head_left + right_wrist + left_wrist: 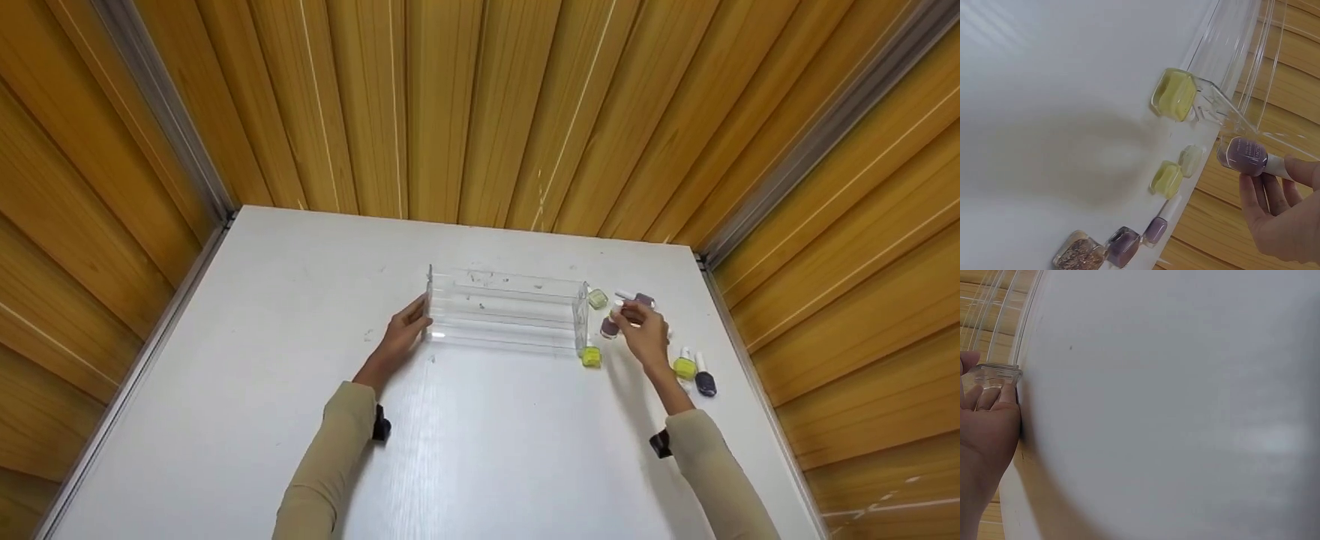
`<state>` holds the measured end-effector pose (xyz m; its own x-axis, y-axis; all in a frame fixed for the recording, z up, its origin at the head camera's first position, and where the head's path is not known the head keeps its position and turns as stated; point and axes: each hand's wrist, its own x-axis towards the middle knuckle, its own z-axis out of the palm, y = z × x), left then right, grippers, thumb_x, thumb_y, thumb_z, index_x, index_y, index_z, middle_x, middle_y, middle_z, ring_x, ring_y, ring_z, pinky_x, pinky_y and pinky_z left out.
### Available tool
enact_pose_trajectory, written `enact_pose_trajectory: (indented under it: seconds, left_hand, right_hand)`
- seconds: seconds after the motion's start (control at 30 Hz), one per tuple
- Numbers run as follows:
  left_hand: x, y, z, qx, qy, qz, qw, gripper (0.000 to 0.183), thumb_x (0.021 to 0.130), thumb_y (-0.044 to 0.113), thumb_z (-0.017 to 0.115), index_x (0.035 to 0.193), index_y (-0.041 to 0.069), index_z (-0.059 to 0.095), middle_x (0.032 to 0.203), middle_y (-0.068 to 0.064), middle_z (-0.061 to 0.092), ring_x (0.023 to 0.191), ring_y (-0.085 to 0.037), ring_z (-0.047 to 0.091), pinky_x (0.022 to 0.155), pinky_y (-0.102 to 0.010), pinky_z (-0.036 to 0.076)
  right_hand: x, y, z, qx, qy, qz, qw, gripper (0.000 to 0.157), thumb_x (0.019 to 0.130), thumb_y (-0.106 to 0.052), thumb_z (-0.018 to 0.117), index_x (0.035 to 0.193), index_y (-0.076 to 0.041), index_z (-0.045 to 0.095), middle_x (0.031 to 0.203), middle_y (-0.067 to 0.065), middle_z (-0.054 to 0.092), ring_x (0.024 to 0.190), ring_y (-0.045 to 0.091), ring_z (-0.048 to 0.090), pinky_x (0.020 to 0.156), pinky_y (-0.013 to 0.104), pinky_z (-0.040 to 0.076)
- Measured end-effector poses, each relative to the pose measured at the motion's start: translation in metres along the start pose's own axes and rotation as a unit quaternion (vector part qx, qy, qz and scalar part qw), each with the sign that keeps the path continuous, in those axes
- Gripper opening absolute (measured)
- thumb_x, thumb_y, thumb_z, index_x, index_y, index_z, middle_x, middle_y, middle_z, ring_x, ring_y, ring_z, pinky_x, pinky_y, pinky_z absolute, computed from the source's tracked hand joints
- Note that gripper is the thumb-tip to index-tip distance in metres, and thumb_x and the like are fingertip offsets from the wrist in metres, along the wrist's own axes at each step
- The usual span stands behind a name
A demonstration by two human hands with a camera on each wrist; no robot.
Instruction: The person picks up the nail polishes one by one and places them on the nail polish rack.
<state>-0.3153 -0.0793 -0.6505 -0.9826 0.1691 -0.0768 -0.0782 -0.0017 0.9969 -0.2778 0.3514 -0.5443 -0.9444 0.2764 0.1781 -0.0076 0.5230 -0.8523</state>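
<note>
A clear plastic tiered rack [504, 324] stands on the white table. My left hand [401, 337] grips its left end panel, with the thumb on one side and fingers on the other in the left wrist view. My right hand [646, 337] pinches the white cap of a purple nail polish bottle [1247, 156], held beside the rack's right end with its glass pointing away from the fingers. Close against the rack's right front corner is a yellow nail polish bottle [592, 356]. A pale yellow-green bottle [597, 298] sits by the right end, farther back.
Right of my right hand are another yellow bottle [685, 366] and a dark bottle [705, 383]. A purple bottle [644, 301] lies behind that hand. In the right wrist view a glitter bottle [1079, 251] also shows. Wood-patterned walls [442, 112] surround the table [480, 450].
</note>
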Motion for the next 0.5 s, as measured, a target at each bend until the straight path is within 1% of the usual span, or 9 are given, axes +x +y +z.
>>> enact_pose_trajectory:
  seconds: [0.17, 0.27, 0.37, 0.5]
  left_hand:
    - [-0.001, 0.001, 0.000, -0.002, 0.011, -0.005, 0.9999, 0.062, 0.103, 0.011, 0.055, 0.161, 0.010, 0.031, 0.166, -0.015, 0.032, 0.157, -0.032, 0.026, 0.129, -0.047, 0.025]
    - [-0.001, 0.000, 0.000, -0.004, 0.011, -0.005, 0.9999, 0.062, 0.103, 0.011, 0.056, 0.160, 0.010, 0.032, 0.166, -0.015, 0.032, 0.157, -0.032, 0.026, 0.129, -0.047, 0.025]
    - [-0.001, 0.000, 0.001, -0.004, 0.011, -0.003, 0.9999, 0.061, 0.103, 0.010, 0.056, 0.160, 0.010, 0.033, 0.165, -0.015, 0.034, 0.156, -0.032, 0.027, 0.129, -0.047, 0.026]
    - [-0.001, 0.001, 0.002, -0.003, 0.010, 0.000, 0.9999, 0.061, 0.103, 0.010, 0.055, 0.160, 0.011, 0.033, 0.165, -0.014, 0.035, 0.156, -0.031, 0.028, 0.129, -0.046, 0.026]
  right_hand:
    - [0.005, -0.014, 0.008, 0.023, -0.014, -0.020, 0.999, 0.028, 0.093, -0.003, 0.073, 0.117, 0.011, 0.068, 0.113, 0.032, 0.071, 0.082, -0.013, 0.061, 0.075, 0.003, 0.048]
    - [0.008, -0.022, 0.013, 0.037, -0.023, -0.028, 0.999, 0.028, 0.093, -0.002, 0.073, 0.117, 0.013, 0.068, 0.114, 0.033, 0.071, 0.083, -0.009, 0.062, 0.076, 0.003, 0.049]
    - [0.009, -0.029, 0.018, 0.056, -0.030, -0.037, 0.997, 0.027, 0.092, 0.002, 0.071, 0.115, 0.017, 0.066, 0.110, 0.035, 0.071, 0.083, -0.004, 0.064, 0.074, 0.005, 0.050]
    - [0.009, -0.036, 0.027, 0.074, -0.040, -0.037, 0.996, 0.027, 0.092, 0.007, 0.068, 0.115, 0.020, 0.064, 0.110, 0.037, 0.069, 0.084, -0.002, 0.065, 0.072, 0.006, 0.052]
